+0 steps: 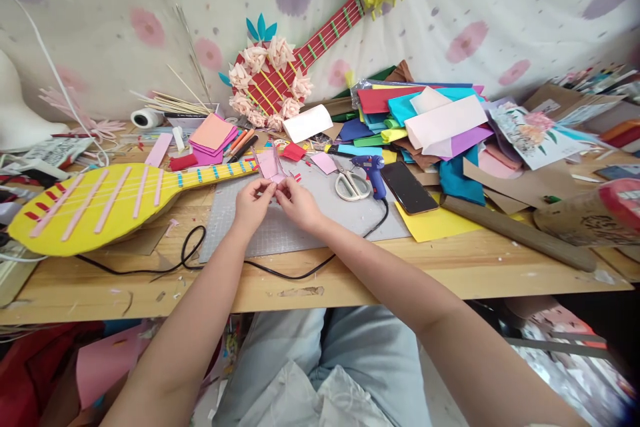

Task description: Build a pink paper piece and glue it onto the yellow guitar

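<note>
Over a grey mat on a wooden desk, the left hand and right hand pinch a pink piece, fingertips close together. Taking the hands as centre, a yellow paper lute lies at nine o'clock, a red flower-trimmed one leans at twelve, a stack of coloured sheets sits at two, and scissors, a blue glue gun and a phone line up toward three.
</note>
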Demonstrator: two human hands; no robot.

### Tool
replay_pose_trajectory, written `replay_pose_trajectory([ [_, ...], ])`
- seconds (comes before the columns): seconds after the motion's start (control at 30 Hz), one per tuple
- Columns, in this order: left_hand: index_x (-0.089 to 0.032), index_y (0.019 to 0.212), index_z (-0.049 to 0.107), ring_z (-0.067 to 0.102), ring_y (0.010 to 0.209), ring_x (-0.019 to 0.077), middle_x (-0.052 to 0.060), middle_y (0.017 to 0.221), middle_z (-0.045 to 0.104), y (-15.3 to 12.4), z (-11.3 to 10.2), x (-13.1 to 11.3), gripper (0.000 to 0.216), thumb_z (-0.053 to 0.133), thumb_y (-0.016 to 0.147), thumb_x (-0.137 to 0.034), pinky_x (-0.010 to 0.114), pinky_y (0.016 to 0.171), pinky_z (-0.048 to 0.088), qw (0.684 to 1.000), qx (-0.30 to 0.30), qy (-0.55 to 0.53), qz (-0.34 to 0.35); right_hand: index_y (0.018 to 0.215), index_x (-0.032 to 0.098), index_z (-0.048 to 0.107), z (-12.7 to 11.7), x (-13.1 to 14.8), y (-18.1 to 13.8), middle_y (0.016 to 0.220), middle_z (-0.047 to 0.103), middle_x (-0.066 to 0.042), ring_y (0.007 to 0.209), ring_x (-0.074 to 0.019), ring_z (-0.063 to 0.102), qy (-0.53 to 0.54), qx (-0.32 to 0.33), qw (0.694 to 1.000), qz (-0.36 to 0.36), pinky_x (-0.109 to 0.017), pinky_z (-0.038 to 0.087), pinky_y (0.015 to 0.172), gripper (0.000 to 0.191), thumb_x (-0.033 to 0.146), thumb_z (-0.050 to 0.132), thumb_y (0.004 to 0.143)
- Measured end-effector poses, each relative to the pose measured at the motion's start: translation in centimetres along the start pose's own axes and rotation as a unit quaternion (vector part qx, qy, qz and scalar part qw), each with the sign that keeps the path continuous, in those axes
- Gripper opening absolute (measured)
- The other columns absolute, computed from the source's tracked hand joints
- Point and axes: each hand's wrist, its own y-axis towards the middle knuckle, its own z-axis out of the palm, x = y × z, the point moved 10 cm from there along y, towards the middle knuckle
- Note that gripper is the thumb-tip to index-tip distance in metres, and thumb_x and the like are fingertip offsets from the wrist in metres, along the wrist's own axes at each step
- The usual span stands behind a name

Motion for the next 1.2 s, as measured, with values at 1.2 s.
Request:
replay_pose_trajectory([
  [1.2, -0.024, 0.072, 0.057, 0.054, 0.059, 0.0181, 0.0, 0.066, 0.062, 0.4, -1.1, 3.2, 0.013, 0.047, 0.077, -0.029, 0.029, 0.056, 0.032, 0.914, 0.135, 0.379, -0.045, 0.095, 0.021, 0.064, 1.5, -4.1, 1.2, 0.088, 0.068, -0.006, 0.084, -0.0214, 0.062, -0.096, -0.009, 0.984, 0.148, -0.032, 0.046, 0.075, 0.026, 0.019, 0.052, 0.072],
])
